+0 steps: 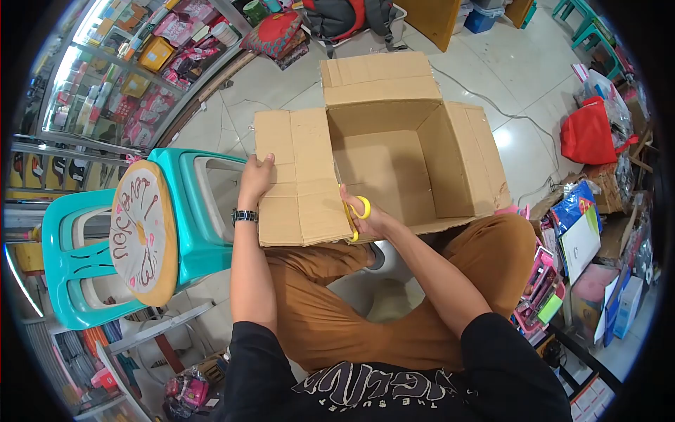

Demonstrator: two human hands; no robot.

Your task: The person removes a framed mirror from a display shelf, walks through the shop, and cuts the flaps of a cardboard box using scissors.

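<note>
An open, empty cardboard box [394,155] rests in front of my knees, its flaps folded outward. My left hand [259,174] grips the outer edge of the left flap [295,176], thumb on top and the other fingers hidden beneath. In my right hand [368,214] are yellow-handled scissors [363,207], held at the crease between the left flap and the box's near left corner. The blades are mostly hidden by the hand and the cardboard.
Teal plastic chairs [184,211] with a round printed cushion [144,232] stand at the left. Behind them is a glass display case [119,77]. A backpack [348,21] lies beyond the box. At the right are a red bag [589,132] and piled goods; a cable [492,105] crosses the floor.
</note>
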